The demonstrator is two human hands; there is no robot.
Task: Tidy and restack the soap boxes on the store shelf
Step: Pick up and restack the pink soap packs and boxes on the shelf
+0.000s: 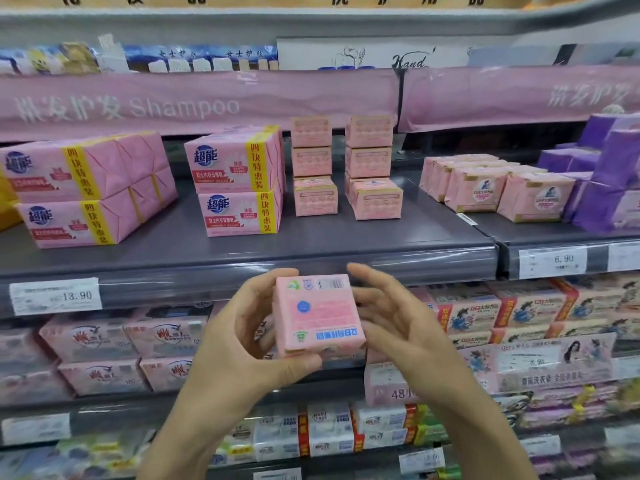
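Head view: my left grip [249,337] is curled round a pink soap box [318,317], thumb under its lower edge and fingers on its left side. The box is held in the air just in front of the shelf [207,251], barcode face toward me, blue print upside down. My right grip [391,327] is spread, fingers straight, just beside the box's right side; the box hides whether the palm touches it. On the shelf stand the left stack [313,168] and the right stack [372,168] of similar boxes, each three high; the right one's bottom box sits further forward. The purple packs [609,174] are cut off at the frame edge. Labels on the lower shelves are too blurred to read.
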